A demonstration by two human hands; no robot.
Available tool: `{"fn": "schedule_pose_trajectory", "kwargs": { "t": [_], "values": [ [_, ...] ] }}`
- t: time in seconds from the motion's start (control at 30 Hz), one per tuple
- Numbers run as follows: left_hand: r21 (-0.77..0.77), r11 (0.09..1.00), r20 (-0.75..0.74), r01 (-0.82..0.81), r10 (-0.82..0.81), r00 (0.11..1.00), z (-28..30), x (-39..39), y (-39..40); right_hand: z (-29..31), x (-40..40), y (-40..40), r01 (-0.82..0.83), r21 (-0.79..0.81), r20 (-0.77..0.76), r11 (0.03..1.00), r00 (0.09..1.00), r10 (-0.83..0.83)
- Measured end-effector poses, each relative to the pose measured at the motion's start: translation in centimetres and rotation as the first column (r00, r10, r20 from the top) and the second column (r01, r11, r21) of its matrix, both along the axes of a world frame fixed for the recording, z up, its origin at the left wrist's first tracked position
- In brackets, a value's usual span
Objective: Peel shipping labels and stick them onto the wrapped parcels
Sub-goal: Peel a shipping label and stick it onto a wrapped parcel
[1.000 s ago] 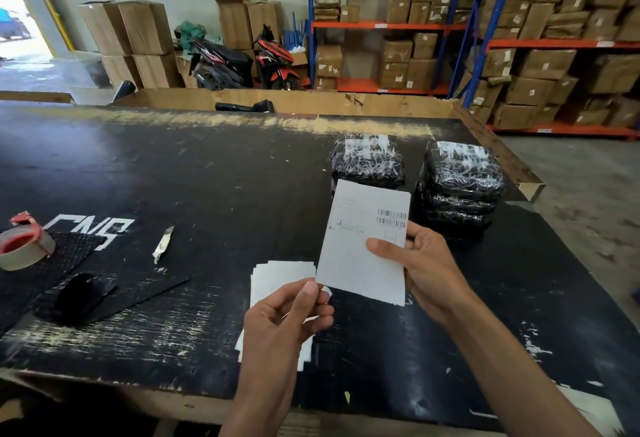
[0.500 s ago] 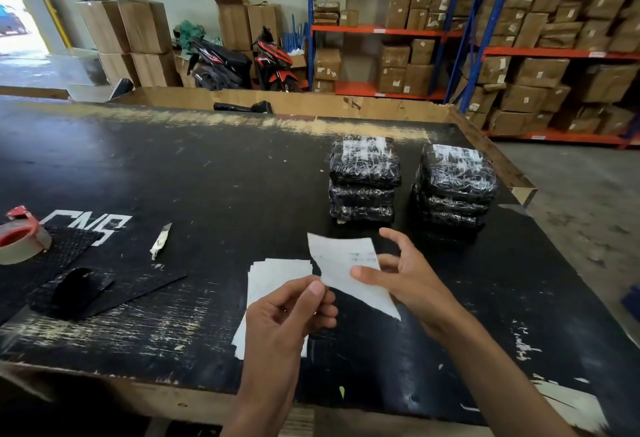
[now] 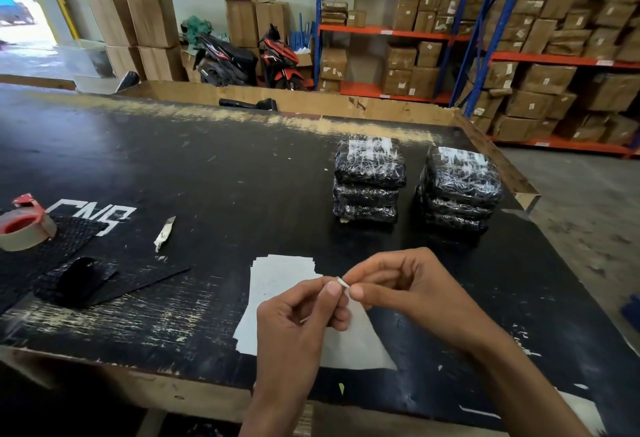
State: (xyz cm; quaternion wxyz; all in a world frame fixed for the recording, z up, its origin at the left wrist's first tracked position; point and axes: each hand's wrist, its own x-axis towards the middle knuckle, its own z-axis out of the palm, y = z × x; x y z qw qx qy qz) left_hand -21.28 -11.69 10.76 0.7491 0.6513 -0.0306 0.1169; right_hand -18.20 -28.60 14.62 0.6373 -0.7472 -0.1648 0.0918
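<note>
So the shipping label (image 3: 349, 339) is up off the surface (image 3: 214, 173), held near the front edge, right over the loose pile of other labels (image 3: 277, 284). Both hands are working one top corner of it. The left hand (image 3: 298, 319) has thumb and forefinger pinched together on that corner, other fingers curled in underneath. The right hand (image 3: 405, 287) pinches the same corner from the other side, its fingers (image 3: 356, 293) clamped on a tiny flap of paper that sticks up between the two thumbs. The rest of the sheet hangs down and toward me, blank side showing. Can't tell from here whether the backing is actually separating.

Further back on the right sit two stacks of wrapped parcels, black plastic with shiny film, white label patches on the top ones. The left stack (image 3: 367, 183) and the right stack (image 3: 459, 187) stand near each other but apart, the right one close to the surface's right edge.

Over on the left there's a tape roll (image 3: 24, 228) with a red core resting on a black textured mat (image 3: 69, 249), and a small utility blade (image 3: 165, 233) lying by itself. White "CMS"-ish lettering (image 3: 100, 216) is painted on the black top. Behind it all: cardboard boxes (image 3: 138, 21), two motorbikes (image 3: 249, 59), and blue-and-orange racking (image 3: 485, 38) full of cartons.
</note>
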Motion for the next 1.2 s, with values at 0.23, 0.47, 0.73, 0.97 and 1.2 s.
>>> {"fn": "schedule_pose_trajectory", "kwargs": {
  "t": [0.23,0.47,0.73,0.97,1.2],
  "values": [
    [0.169,0.984,0.088,-0.059,0.045,0.995,-0.5,0.1,0.5,0.4,-0.3,0.5,0.028,-0.092,0.033,0.995,0.999,-0.025],
    [0.281,0.958,0.163,-0.062,0.016,0.986,-0.9,0.7,1.4,0.1,-0.1,1.2,0.073,-0.111,0.026,0.991,0.997,-0.071],
    [0.263,0.965,0.075,0.011,-0.032,0.997,-2.0,2.3,1.7,-1.9,0.8,2.2,0.253,0.030,-0.100,0.967,0.963,-0.249],
    [-0.239,0.971,-0.339,-0.009,-0.075,0.938,-3.5,4.2,1.2,-3.3,1.7,2.2,0.520,0.238,-0.348,0.820,0.834,-0.428],
    [-0.250,0.962,-0.486,-0.112,-0.024,0.874,-4.0,8.9,-0.4,-4.9,3.1,0.6,0.640,0.265,-0.358,0.721,0.760,-0.543]
  ]
}}
